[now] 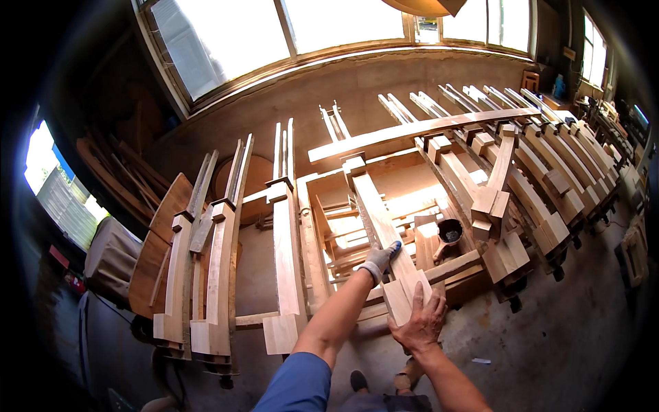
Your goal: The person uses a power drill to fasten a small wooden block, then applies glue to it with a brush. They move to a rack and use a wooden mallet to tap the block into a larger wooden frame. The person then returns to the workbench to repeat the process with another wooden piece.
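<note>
Pale wood fills the view, and both hands rest on one long wooden beam that runs away from the person. The left hand, in a grey work glove, lies palm-down on the beam's top face, fingers spread flat, not wrapped round it. The right hand is bare and sits nearer the person, at the beam's near end; its fingers are laid open against the end block, touching it, with the thumb out to the side. Neither hand is closed in a grip; both press flat on the wood.

Just beyond the right hand, to its right, a small dark bucket stands among the timbers. Further right of that hand, more notched wooden beams lie in a row side by side. A long plank crosses above them, well beyond the left hand. Left of the left hand, apart from it, other curved beams stand together, and one straighter beam lies between them and the hands. Under the forearms is a grey concrete floor.
</note>
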Motion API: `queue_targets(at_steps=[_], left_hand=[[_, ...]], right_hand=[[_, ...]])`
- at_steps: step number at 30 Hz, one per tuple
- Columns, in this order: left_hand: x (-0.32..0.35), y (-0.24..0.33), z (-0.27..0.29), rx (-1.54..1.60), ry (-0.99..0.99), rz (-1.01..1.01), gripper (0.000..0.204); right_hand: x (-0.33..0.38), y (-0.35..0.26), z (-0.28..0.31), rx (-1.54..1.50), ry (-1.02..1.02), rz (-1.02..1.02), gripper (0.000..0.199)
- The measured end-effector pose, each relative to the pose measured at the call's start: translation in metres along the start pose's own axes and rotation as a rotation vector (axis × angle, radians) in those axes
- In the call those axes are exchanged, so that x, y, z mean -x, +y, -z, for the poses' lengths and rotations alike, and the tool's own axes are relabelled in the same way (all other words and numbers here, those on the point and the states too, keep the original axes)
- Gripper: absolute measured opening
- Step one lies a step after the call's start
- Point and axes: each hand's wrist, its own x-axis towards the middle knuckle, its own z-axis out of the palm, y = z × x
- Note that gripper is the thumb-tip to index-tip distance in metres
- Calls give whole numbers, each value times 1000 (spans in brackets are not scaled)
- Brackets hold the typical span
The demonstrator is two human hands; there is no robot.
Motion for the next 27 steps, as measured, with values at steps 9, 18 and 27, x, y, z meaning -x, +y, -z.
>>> queue_targets(at_steps=[9,18,27], left_hand=[[-7,-10,-9,230,-52,-25,62],[1,-7,-1,126,17,-62,62],[0,-3,22,-534,131,-130,100]], right_hand=[[4,2,4,8,-12,-9,110],[7,3,-10,-24,-63,-28,113],[17,16,-14,-14,-340,-74,131]])
